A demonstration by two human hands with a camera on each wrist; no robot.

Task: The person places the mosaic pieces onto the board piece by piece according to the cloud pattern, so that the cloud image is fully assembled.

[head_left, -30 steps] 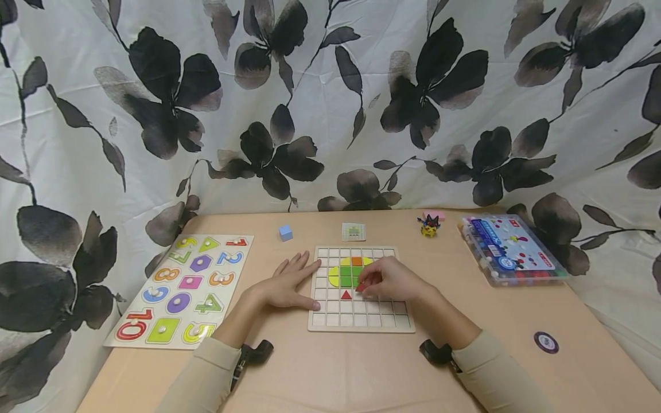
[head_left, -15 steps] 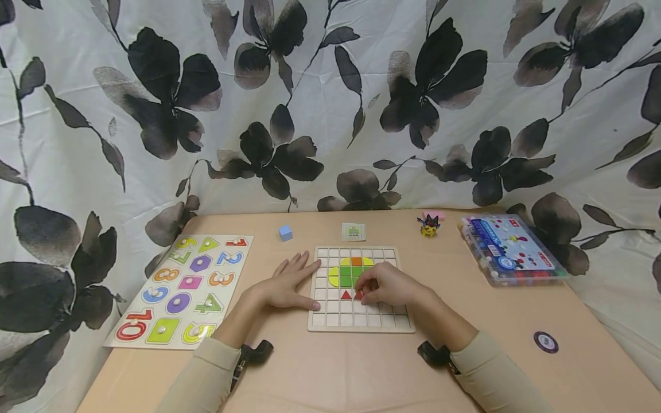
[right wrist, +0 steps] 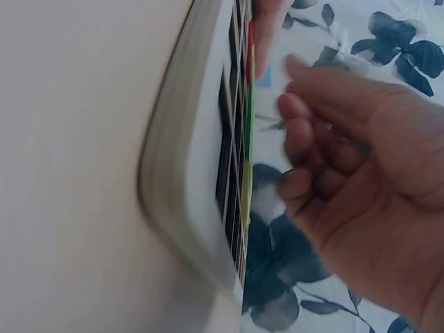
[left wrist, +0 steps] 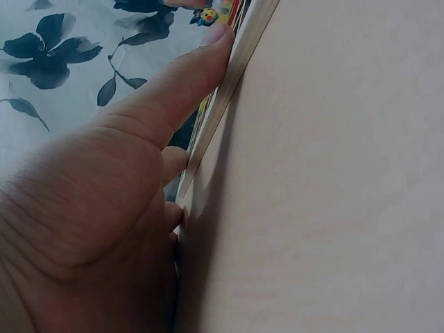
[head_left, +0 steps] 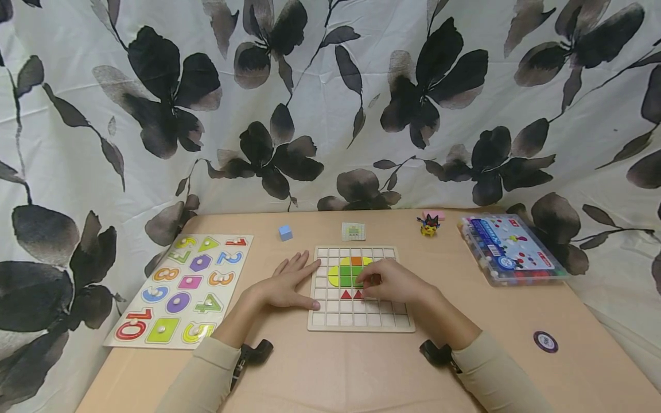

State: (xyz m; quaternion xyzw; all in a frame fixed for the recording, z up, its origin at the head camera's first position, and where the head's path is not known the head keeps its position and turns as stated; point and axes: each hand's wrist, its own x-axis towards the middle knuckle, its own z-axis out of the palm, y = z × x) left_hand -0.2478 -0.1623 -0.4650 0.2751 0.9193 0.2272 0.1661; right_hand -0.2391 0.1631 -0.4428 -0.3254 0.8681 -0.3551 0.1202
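A white grid board (head_left: pixel 361 330) lies mid-table and bears a small pattern of coloured tiles. Green squares (head_left: pixel 345 276) form its middle, with rounded yellow pieces (head_left: pixel 333 277) around them and an orange square (head_left: pixel 356 261) above. Below sit two red triangles (head_left: pixel 345 295), side by side. My left hand (head_left: pixel 281 291) rests along the board's left side, fingers spread, thumb (left wrist: pixel 205 59) on its edge. Over the board's right half, my right hand (head_left: pixel 395 281) hovers with loosely bent fingers. In the right wrist view its fingers (right wrist: pixel 298 135) are off the board, with nothing visible between them.
A number-and-shape puzzle board (head_left: pixel 178 292) lies at left. Behind the grid board are a blue cube (head_left: pixel 286 232), a pattern card (head_left: pixel 353 232) and a small yellow figurine (head_left: pixel 429 225). At right are a clear plastic case (head_left: pixel 511 249) and a round purple disc (head_left: pixel 545 342).
My right hand has set a second red triangle down beside the first, let go of it and drawn slightly up. The left hand has stayed still.
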